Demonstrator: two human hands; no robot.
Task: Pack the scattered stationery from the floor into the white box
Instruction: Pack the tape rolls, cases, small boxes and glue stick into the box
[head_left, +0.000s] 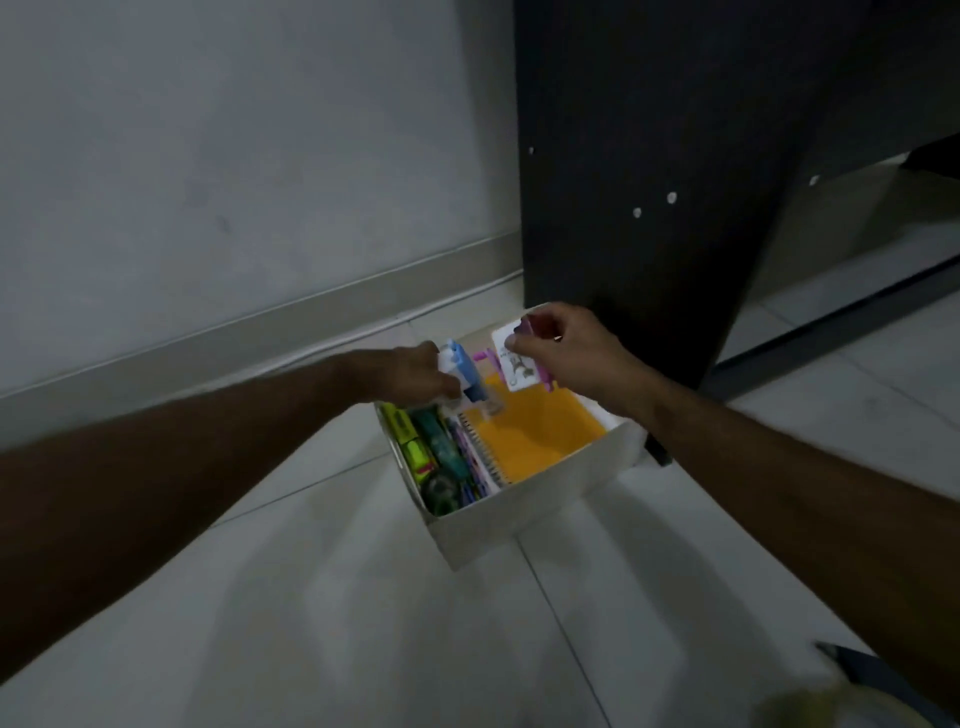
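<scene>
A blue sharpener (460, 371) is gripped by the left hand (415, 371) above the white box (519, 512). A pink-and-white sharpener (519, 364) is pinched by the right hand (571, 348).

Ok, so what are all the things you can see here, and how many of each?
white box: 1, white, on the tiled floor beside the dark cabinet
spiral notebook: 1, orange cover, lying in the right part of the box
highlighters: about 2, yellow-green, along the left wall of the box
tape dispenser: 1, green, near front left corner of the box
pens: several, purple and blue, exact count unclear, between the highlighters and the notebook
blue item: 1, blue and white, held above the box
pink-and-white item: 1, white with a picture and pink parts, held above the box
dark cabinet: 1, black, behind the box
left hand: grips the blue item
right hand: pinches the pink-and-white item
</scene>
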